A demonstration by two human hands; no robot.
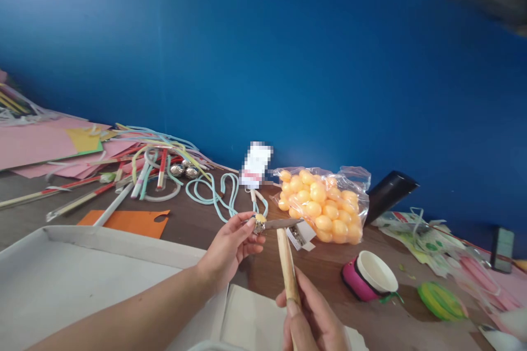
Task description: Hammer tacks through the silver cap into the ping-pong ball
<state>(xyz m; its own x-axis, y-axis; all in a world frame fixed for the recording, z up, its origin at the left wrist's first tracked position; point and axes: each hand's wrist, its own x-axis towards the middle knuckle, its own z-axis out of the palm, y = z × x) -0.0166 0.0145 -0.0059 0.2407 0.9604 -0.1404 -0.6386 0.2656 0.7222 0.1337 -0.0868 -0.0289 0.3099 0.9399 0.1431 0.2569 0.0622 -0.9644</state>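
Observation:
My left hand (230, 247) pinches a small round piece (259, 223), shiny silver with a yellow top, between thumb and fingers. My right hand (310, 315) grips the wooden handle of a hammer (286, 258) low down. Its narrow metal head lies crosswise at the top, one end at the silver piece; I cannot tell if they touch. Just beyond the hammer, a small open white box (305, 232) holds little metal bits. Behind that lies a clear plastic bag of yellow-orange egg-shaped balls (321, 203).
A white tray (123, 247) fills the near left, beside orange paper (140, 222). Tubes, sticks and silver balls (191, 171) crowd the back left. A blue cord (212, 194) joins a badge. Rightward are a pink-sleeved cup (370, 277), green tape (442, 300), a black cylinder (389, 194) and a phone (502, 249).

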